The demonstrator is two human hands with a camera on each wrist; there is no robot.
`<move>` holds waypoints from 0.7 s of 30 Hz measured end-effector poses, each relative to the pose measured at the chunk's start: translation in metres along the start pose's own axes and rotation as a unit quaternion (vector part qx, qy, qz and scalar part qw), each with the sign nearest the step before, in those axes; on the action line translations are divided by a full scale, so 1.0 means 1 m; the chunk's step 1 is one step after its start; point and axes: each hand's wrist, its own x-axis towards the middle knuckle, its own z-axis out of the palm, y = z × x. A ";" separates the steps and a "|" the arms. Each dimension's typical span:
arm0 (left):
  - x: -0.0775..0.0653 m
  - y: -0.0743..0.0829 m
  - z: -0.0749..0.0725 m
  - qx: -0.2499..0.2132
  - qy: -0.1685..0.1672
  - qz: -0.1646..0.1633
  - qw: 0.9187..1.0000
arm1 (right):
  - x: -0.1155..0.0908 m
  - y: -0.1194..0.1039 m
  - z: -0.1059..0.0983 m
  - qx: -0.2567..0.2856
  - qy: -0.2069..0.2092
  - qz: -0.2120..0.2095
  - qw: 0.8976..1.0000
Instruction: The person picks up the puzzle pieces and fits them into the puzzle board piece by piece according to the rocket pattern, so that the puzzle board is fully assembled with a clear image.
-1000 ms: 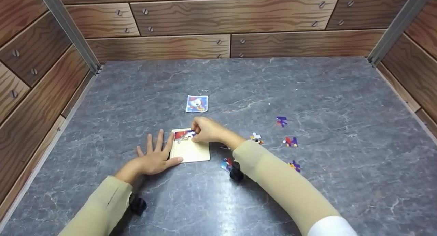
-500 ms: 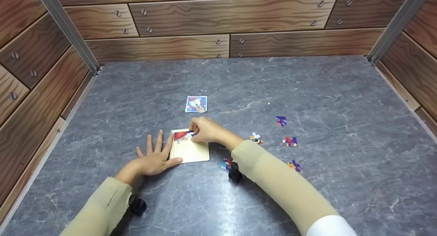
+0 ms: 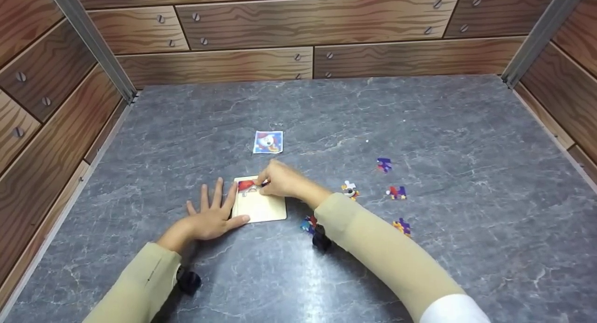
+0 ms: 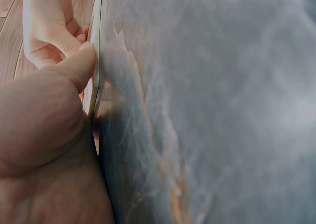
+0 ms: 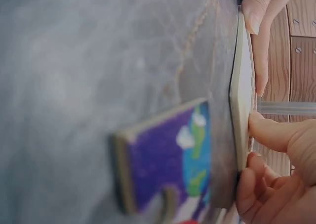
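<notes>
A cream square puzzle tray (image 3: pixel 263 210) lies on the table, with red and white puzzle pieces (image 3: pixel 246 186) in its upper left. My left hand (image 3: pixel 211 219) rests flat beside its left edge, fingers spread, thumb on the tray's lower left corner. At the tray's top, my right hand (image 3: pixel 282 180) pinches a puzzle piece (image 3: pixel 265 183) between thumb and curled fingers. Most of that piece is hidden; a dark purple bit shows. In the right wrist view the right thumb and fingertips are down at the tray's surface, and a purple and blue puzzle piece (image 5: pixel 160 155) lies near the camera.
Loose puzzle pieces lie to the right: a white and orange one (image 3: pixel 350 190), a purple one (image 3: pixel 384 165), a red and purple one (image 3: pixel 397 193), and several others. A small picture card (image 3: pixel 268 142) lies behind the tray. Wood-patterned walls (image 3: pixel 298 24) enclose the table.
My right hand has shifted slightly to the left along the tray's top, with its fingers lower over the piece. My left hand has stayed in place.
</notes>
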 end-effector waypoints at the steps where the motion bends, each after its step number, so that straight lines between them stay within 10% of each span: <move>1: 0.000 0.000 0.000 -0.001 0.001 0.001 1.000 | -0.001 0.000 -0.001 -0.007 -0.004 -0.006 1.000; 21: 0.002 0.001 0.000 0.003 -0.004 -0.011 1.000 | -0.034 0.023 -0.037 0.133 0.001 0.005 0.991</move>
